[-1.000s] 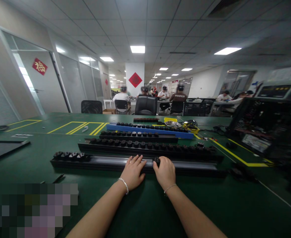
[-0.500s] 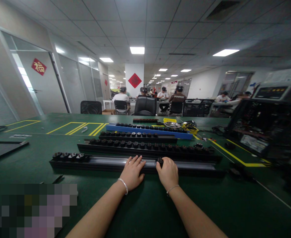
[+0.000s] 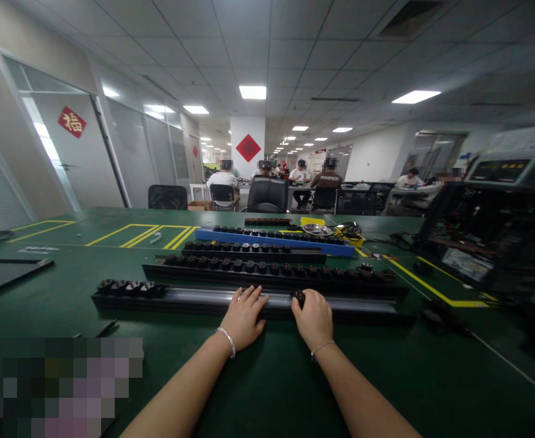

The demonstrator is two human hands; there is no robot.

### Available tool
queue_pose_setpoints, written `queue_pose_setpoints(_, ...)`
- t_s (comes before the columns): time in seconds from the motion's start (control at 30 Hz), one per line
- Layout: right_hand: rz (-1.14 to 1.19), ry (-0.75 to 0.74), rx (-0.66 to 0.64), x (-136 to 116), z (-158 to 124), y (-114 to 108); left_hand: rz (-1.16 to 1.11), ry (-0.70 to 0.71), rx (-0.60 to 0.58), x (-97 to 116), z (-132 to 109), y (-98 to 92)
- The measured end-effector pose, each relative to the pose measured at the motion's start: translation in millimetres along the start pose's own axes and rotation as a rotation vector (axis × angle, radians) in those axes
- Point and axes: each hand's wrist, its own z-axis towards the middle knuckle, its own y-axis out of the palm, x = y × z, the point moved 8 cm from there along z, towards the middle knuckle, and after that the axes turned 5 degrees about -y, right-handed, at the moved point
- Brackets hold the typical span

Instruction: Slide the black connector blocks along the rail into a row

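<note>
A long black track rail (image 3: pixel 363 306) with a shiny grey inner channel lies across the table before me. My left hand (image 3: pixel 245 316) rests on its middle, fingers stretched out over the channel. Close to it on the right, my right hand (image 3: pixel 313 317) is closed around a small black module (image 3: pixel 299 297), held at the channel. Several black modules (image 3: pixel 132 288) sit in the rail's left end. The underside of the held module is hidden, so I cannot tell how it is seated.
Behind lie more black rails (image 3: pixel 258 277) filled with modules, and a blue rail (image 3: pixel 276 241). A metal dish (image 3: pixel 317 230) stands at the back. An opened equipment case (image 3: pixel 477 225) is on the right. A black frame (image 3: pixel 11 274) lies at the left.
My right hand has moved slightly to the right along the rail, with the black module in it. The left hand stays in place.
</note>
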Motion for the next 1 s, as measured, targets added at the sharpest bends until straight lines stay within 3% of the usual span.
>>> queue_pose_setpoints(1.0, -0.002, -0.006, 0.018, 12.5, 1.8, -5.6, -0.038, 0.025, -0.009, 0.6, -2.8, -2.4)
